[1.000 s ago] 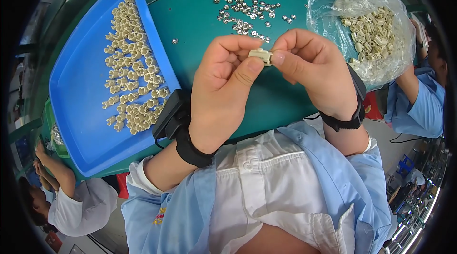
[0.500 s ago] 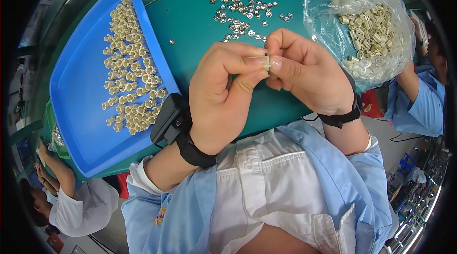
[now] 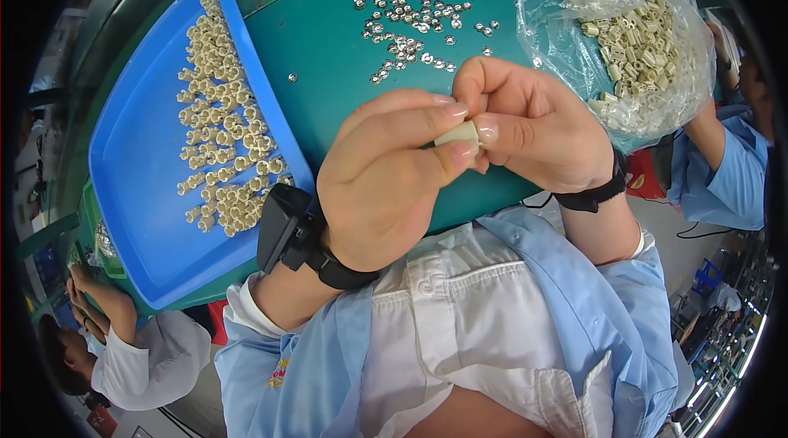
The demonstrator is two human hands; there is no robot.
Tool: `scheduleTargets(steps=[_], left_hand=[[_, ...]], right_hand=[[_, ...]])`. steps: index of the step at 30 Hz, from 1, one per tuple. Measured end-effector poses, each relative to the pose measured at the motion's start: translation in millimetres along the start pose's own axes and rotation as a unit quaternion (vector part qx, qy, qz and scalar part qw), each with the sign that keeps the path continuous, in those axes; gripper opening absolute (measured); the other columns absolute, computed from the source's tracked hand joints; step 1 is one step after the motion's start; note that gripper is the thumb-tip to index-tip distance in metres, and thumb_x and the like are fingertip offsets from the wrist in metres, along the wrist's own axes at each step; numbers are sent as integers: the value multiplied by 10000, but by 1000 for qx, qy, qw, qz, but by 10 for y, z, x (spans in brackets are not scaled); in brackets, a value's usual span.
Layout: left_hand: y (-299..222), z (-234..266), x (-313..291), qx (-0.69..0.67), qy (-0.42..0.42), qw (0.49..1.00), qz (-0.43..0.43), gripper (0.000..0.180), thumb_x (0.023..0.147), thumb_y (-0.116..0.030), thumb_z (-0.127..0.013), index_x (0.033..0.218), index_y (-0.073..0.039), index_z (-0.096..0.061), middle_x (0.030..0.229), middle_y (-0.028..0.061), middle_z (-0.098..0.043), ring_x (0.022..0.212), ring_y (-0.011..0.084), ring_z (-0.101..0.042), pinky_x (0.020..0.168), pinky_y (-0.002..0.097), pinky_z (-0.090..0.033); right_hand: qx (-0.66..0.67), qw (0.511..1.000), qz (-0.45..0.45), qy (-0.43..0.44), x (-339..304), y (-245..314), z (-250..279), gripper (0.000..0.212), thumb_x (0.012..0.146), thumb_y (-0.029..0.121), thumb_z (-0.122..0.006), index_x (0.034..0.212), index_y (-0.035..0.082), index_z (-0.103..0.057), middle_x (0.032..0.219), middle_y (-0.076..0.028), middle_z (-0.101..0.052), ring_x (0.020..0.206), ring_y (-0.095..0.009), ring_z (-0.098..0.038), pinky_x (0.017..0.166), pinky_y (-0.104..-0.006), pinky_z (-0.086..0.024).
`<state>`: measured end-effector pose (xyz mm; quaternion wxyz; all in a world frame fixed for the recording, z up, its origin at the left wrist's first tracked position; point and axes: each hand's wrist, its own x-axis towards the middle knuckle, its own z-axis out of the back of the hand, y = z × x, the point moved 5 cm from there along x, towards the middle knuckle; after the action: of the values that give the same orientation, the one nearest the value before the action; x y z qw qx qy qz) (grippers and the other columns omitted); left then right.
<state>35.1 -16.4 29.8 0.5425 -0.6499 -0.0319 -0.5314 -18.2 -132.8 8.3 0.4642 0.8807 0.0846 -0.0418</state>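
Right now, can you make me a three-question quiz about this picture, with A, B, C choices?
1. Where is the tray? A left of the hands B right of them C under the bag
2. What colour is the table? A red B green C white
3. What do both hands do? A lie flat B pinch one small piece C lift the bag

Answers: A, the tray lies at the left; B, the top is teal green; C is wrong, so B: left hand and right hand pinch the piece.

A crumpled clear plastic bag (image 3: pixel 624 44), open and filled with small cream-coloured tubular parts, lies at the far right of the green table (image 3: pixel 328 44), beside the right hand (image 3: pixel 533 126).
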Motion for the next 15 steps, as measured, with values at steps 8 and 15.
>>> scheduleTargets(steps=[8,15], left_hand=[[137,2,-122,-101,0,991,91,155,813,-40,-589,945,-68,-514,1003,110,-559,906,205,-558,729,284,-465],[134,14,-129,-153,-30,972,178,133,823,-35,-581,945,-29,-527,882,63,-550,769,115,-550,662,223,-450]], right_hand=[[-115,989,70,-53,-48,99,-54,106,855,77,-551,921,27,-485,767,16,-516,694,-36,-478,610,-165,-385],[-175,980,62,-76,-64,115,-77,61,847,50,-550,877,28,-501,774,27,-510,696,-31,-461,636,-178,-399]])
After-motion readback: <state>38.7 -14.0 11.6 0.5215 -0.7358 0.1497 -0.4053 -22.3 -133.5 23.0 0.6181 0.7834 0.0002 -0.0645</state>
